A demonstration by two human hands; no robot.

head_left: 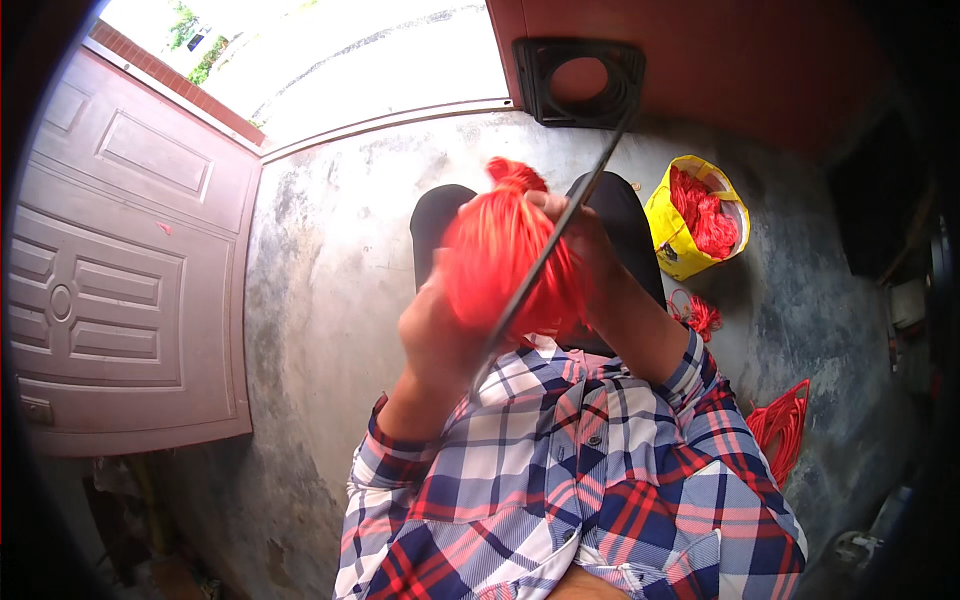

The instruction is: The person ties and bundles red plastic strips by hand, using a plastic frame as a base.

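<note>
In front of my lap is a bundle of bright red string (505, 255), gathered tight near its far end with a short tuft above and fanned out round below. My left hand (435, 325) grips its lower left side, the fingers smeared by motion and partly behind the strands. My right hand (585, 235) is closed at the bundle's upper right, its fingertips near the gathered neck. A thin dark cord or strap (545, 255) crosses in front of the bundle and the right hand, close to the camera.
A yellow bag (680, 235) filled with red string stands on the concrete floor (320, 270) at the right. Nearby lie a small red tangle (700, 315) and a longer red hank (780, 430). A panelled door (130, 270) is at left; a black square frame (580, 82) leans far off.
</note>
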